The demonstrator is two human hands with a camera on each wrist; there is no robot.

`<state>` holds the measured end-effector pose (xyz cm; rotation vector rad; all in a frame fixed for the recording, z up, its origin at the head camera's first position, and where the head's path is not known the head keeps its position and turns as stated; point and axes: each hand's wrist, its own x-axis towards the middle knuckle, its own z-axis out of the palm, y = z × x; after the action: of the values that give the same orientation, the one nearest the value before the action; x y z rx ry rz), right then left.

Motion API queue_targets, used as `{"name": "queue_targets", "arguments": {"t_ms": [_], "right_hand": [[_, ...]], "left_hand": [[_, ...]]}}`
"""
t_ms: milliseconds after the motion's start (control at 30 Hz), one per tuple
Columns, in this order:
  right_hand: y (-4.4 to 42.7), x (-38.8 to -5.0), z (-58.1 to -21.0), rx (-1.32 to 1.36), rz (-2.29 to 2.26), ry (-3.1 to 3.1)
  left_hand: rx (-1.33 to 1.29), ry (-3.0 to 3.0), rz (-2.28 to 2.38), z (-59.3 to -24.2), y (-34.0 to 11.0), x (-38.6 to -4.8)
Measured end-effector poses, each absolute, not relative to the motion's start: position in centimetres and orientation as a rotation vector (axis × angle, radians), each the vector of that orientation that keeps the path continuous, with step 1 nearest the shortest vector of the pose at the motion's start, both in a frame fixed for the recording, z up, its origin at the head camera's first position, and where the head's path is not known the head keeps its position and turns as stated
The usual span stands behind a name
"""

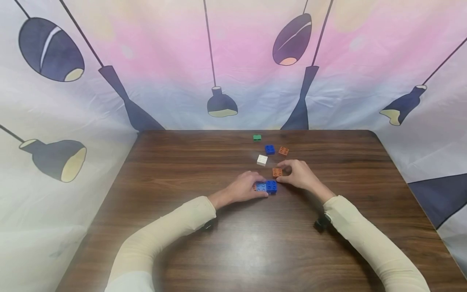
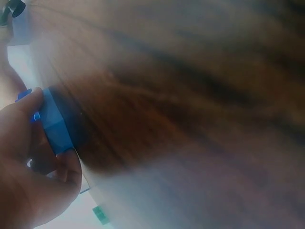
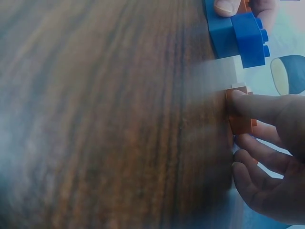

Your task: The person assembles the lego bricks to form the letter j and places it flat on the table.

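Note:
My left hand point(image 1: 247, 187) holds a small joined group of toy building bricks between thumb and fingers. In it are a light blue brick point(image 1: 260, 187), a dark blue brick point(image 1: 271, 186) that overhangs one end, and an orange brick mostly hidden by the hand. The right wrist view shows the dark blue brick point(image 3: 249, 40) sitting higher than the light blue one point(image 3: 221, 36). Just right of and behind this group, my right hand point(image 1: 298, 174) pinches a separate orange brick point(image 1: 277, 172) by its sides, near the tabletop.
Behind the hands lie a white brick point(image 1: 262, 160), another blue brick point(image 1: 270, 149), another orange brick point(image 1: 283, 151) and a green brick point(image 1: 257, 138) near the far edge of the wooden table point(image 1: 182, 154). A printed curtain point(image 1: 175, 81) hangs behind the table.

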<state>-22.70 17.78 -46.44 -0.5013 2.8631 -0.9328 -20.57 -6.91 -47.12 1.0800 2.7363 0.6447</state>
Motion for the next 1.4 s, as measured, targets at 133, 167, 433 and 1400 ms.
{"name": "queue_targets", "arguments": {"t_ms": [133, 167, 433, 1400], "right_hand": [[17.8, -22.8, -46.5, -0.498, -0.929, 2.863], [17.8, -22.8, -46.5, -0.495, -0.928, 2.864], [17.8, -22.6, -46.4, -0.487, -0.929, 2.861], [17.8, -21.2, -44.4, -0.527, -0.997, 2.881]], "left_hand": [[1.081, 2.737, 0.647, -47.1, -6.9, -20.6], [1.081, 2.737, 0.646, -47.1, -6.9, -20.6], [1.081, 2.736, 0.638, -47.1, -6.9, -20.6], [1.073, 2.728, 0.641, -47.0, -6.8, -20.6]]}}
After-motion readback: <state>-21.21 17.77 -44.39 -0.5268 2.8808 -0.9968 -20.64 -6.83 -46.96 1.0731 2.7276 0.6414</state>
